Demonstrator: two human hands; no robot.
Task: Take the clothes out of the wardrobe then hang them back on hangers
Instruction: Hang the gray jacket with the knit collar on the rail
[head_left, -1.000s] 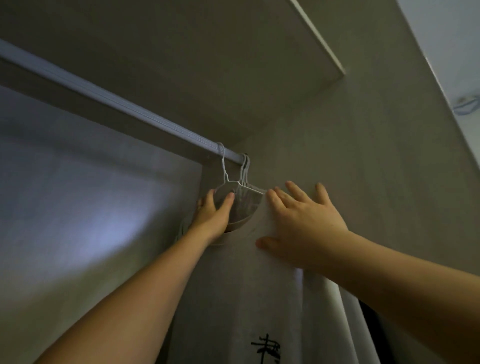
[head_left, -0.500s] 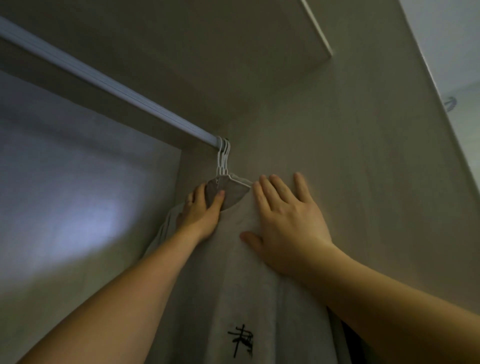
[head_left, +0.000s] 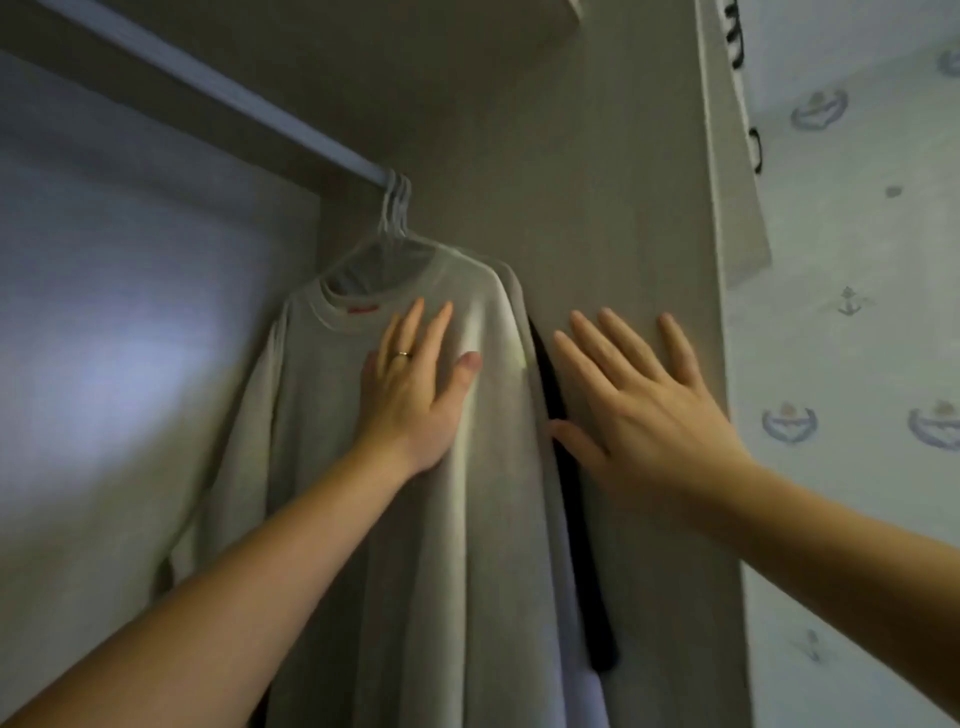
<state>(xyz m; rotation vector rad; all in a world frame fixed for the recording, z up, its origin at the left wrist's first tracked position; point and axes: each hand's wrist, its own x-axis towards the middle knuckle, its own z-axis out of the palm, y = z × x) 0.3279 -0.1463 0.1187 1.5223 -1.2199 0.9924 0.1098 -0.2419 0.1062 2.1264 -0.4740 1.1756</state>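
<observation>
A pale grey shirt (head_left: 415, 545) hangs on a white wire hanger (head_left: 387, 228) at the right end of the wardrobe rail (head_left: 208, 85). Several hanger hooks bunch together there. My left hand (head_left: 415, 384), a ring on one finger, lies flat on the shirt's chest below the collar, fingers straight. My right hand (head_left: 639, 410) is spread open to the right of the shirt, over the wardrobe's side panel (head_left: 597, 208); whether it touches the panel I cannot tell. A dark garment (head_left: 576, 519) hangs between the shirt and the panel, mostly hidden.
The wardrobe's pale back wall (head_left: 130, 338) fills the left. A shelf runs above the rail. To the right of the side panel's front edge is a wall with patterned wallpaper (head_left: 857, 364).
Both hands have come down from the hanger and collar. The left now lies flat lower on the shirt; the right has slid off the shirt to the side panel. The view has lowered.
</observation>
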